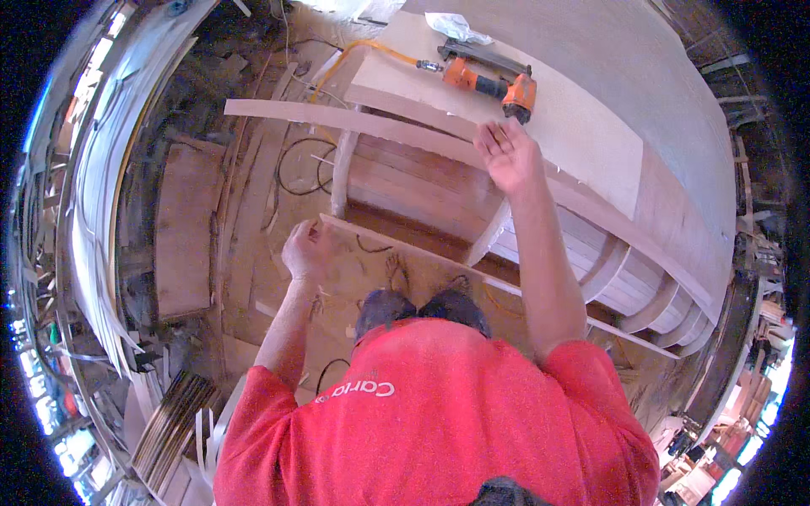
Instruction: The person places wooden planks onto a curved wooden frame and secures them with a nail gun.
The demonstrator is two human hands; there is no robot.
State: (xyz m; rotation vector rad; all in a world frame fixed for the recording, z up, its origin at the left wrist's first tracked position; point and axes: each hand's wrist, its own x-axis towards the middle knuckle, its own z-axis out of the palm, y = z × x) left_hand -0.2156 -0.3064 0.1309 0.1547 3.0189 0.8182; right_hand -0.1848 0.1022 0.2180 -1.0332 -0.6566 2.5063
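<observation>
My right hand (508, 156) is open, palm up with fingers loosely bent and nothing in it, over a long thin wooden strip (278, 110) along a curved wooden frame (422, 194) with slatted panels. Just beyond it an orange-and-black nail gun (472, 80) with a yellow hose (359, 46) lies on a pale board (591, 126), beside a black metal bar and a crumpled white item (456, 27). My left hand (308, 249) has its fingers curled near the left end of the frame's lower edge strip (396, 244); what they hold, if anything, is unclear.
Leaning sheets (101, 211) and a plywood panel (181, 228) stand at my left, with stacked boards (173, 413) at the lower left. Black cables (299, 148) and scraps lie on the dusty floor (278, 320). More timber (751, 388) is piled at the far right.
</observation>
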